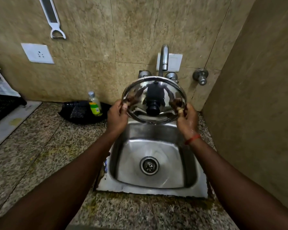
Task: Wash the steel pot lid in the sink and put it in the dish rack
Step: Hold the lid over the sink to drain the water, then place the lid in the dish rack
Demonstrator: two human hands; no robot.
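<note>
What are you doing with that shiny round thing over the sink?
A person is holding a steel pot lid up over the sink, under the tap. The left hand grips its left edge and the right hand grips its right edge. The lid is tilted so its shiny face points at the camera. No stream from the tap can be seen. The sink below has nothing in it, and the lid is not in a rack yet.
</note>
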